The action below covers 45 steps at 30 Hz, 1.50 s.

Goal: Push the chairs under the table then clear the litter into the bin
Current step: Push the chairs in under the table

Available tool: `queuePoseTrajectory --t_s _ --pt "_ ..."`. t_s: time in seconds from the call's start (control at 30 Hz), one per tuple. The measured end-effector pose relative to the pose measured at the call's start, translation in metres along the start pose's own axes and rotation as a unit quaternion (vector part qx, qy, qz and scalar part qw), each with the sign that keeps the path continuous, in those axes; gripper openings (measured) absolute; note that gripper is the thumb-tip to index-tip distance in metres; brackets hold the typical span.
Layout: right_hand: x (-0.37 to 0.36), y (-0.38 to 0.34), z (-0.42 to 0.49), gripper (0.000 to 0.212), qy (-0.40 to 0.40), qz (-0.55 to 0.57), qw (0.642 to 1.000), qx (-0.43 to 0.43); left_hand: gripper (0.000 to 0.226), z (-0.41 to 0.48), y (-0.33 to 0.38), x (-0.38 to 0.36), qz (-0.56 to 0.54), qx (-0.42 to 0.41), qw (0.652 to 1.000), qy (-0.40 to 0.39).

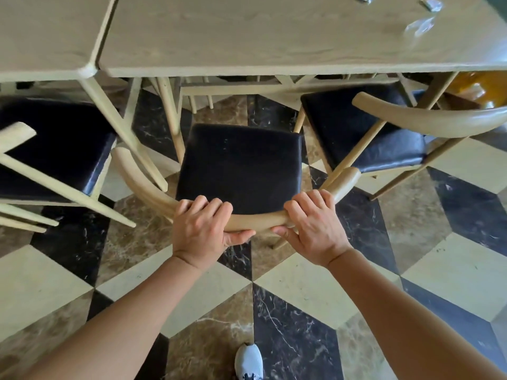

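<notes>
Our arms (pixel 131 325) reach forward, left grip (pixel 201 229) and right grip (pixel 312 226) both clenched round the curved backrest (pixel 258 222) of the middle chair (pixel 241 165), which stands just short of the worktop (pixel 274 45) edge. Clear wrapper litter (pixel 419 26) lies on the worktop's far right.

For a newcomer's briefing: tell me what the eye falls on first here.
First, the left hand and right hand gripping the curved wooden back of the middle chair, whose black seat is not yet under the table. Next, the floor below, with its bold black, brown and cream diamonds. Last, the scraps of litter near the table's far right corner.
</notes>
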State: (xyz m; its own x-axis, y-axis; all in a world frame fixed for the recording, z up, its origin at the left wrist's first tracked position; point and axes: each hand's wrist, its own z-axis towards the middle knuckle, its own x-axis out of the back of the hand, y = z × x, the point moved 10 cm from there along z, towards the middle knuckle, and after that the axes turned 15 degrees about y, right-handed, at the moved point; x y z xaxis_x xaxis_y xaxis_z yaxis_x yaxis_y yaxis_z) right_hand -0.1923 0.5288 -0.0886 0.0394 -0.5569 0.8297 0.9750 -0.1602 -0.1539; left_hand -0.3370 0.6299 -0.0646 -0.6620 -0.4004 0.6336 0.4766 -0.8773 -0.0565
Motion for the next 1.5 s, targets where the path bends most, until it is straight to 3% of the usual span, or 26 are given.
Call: queuePoseTrajectory --t_s 0.47,0.73,1.27,1.5 --pt "-0.026 0.066 0.054 0.039 -0.051 -0.015 0.998 0.033 0.065 0.045 -0.001 -0.068 0.008 0.018 0.999 -0.043" --pt "-0.047 0.085 0.092 0.052 -0.077 -0.011 0.997 0.029 0.065 0.072 -0.020 -0.098 0.008 0.019 0.997 -0.072" --pt "-0.066 0.121 0.133 0.050 -0.108 0.013 0.994 0.026 0.075 0.093 -0.044 -0.151 -0.024 0.038 0.973 -0.227" --pt "-0.068 0.121 0.132 0.051 -0.102 0.006 0.994 0.028 0.083 0.091 -0.068 -0.152 0.003 0.075 0.970 -0.231"
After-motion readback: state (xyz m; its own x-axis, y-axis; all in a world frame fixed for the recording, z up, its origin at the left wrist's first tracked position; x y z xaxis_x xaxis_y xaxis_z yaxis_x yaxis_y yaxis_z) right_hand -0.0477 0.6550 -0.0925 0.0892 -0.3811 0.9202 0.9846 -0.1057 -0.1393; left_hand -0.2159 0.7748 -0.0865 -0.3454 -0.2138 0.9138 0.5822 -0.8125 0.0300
